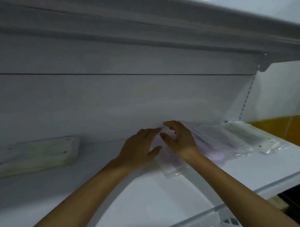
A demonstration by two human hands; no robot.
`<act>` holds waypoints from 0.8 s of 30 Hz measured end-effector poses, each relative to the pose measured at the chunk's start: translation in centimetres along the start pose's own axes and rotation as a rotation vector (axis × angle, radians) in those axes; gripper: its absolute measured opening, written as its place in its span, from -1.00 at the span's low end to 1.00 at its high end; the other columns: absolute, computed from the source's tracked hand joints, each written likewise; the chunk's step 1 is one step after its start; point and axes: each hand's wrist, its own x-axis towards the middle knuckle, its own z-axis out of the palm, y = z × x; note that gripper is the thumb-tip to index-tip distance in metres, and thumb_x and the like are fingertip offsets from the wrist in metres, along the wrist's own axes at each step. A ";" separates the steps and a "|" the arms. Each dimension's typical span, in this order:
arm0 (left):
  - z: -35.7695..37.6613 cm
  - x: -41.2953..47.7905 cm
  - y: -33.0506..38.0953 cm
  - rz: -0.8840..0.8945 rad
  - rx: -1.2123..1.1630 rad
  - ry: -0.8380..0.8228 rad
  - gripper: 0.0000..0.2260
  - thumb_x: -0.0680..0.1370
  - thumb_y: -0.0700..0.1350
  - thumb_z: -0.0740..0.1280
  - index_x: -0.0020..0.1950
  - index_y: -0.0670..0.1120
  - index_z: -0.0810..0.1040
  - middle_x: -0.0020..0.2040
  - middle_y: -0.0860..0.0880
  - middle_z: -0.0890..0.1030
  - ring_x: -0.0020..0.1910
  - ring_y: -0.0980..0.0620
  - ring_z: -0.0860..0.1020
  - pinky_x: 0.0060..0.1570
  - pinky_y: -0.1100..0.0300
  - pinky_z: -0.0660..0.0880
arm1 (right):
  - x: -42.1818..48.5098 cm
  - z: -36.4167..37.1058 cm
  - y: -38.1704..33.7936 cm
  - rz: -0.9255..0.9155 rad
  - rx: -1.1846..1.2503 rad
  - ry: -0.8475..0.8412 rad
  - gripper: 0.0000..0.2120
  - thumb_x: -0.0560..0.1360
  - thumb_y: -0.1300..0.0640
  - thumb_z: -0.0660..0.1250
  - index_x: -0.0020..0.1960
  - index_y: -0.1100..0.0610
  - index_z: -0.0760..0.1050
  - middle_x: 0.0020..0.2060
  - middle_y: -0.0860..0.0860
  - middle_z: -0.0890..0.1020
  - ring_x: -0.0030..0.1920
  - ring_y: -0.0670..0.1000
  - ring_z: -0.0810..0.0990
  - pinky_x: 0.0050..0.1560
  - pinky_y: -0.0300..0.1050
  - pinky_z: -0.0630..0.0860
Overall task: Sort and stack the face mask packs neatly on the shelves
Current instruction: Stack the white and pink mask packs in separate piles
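We are reaching both hands onto the white shelf (pixel 158 200) and settling a pinkish face mask pack (pixel 209 151) against the back wall (pixel 111 97). Our left hand (pixel 138 147) is lying flat, fingers (pixel 150 131) loosely spread and pressing down at the pack's near-left corner; nothing is pinched between them. Our right hand (pixel 179 139) is resting on top of the same pack, its fingers (pixel 169 124) curled a little and apart, the tips reaching toward the wall just beyond them. Whether they are gripping the wrapper edge or only pushing it, we cannot tell through the blur.

Just past our right fingers, toward the shelf's far right end, a white mask pack (pixel 252 136) is lying flat, its clear wrapper seeming to overlap the pink one's. Well off from our left fingers, on the far left, another pale mask pack (pixel 36 152) is sitting apart beside the wall.

We are judging this to be the squaring-up step: the pack is down and we are aligning it. Next we are probably needing to slide it flush with its neighbour, lift both hands clear, then fetch the stray pack on the left.
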 end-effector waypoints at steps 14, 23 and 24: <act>8.7 8.6 8.3 -0.196 0.227 -0.108 -0.52 0.45 0.15 -0.04 -0.05 0.00 0.63 0.00 0.04 0.59 0.00 -0.01 0.51 -0.12 0.18 0.28 | 7.2 -14.3 20.8 0.357 -0.275 -0.226 -0.73 0.54 -0.01 0.32 0.17 0.10 0.55 0.19 0.06 0.60 0.20 0.09 0.54 0.18 -0.14 0.37; 9.3 10.1 10.2 -0.438 0.050 -0.160 -0.74 0.55 0.02 0.18 0.15 0.02 0.55 0.09 0.01 0.62 0.09 -0.06 0.58 0.04 0.08 0.49 | 8.3 -14.3 23.5 0.285 -0.207 -0.335 -0.79 0.42 -0.03 0.48 0.00 0.03 0.61 -0.07 -0.02 0.61 0.02 0.02 0.59 -0.02 -0.22 0.40; 9.4 10.4 10.2 -0.496 -0.010 -0.122 -0.75 0.56 0.01 0.20 0.18 0.00 0.53 0.13 0.00 0.61 0.11 -0.07 0.57 0.05 0.10 0.48 | 8.5 -14.3 23.7 0.301 -0.141 -0.310 -0.76 0.42 -0.01 0.48 0.03 0.07 0.61 -0.07 -0.01 0.60 0.02 0.03 0.58 -0.01 -0.21 0.41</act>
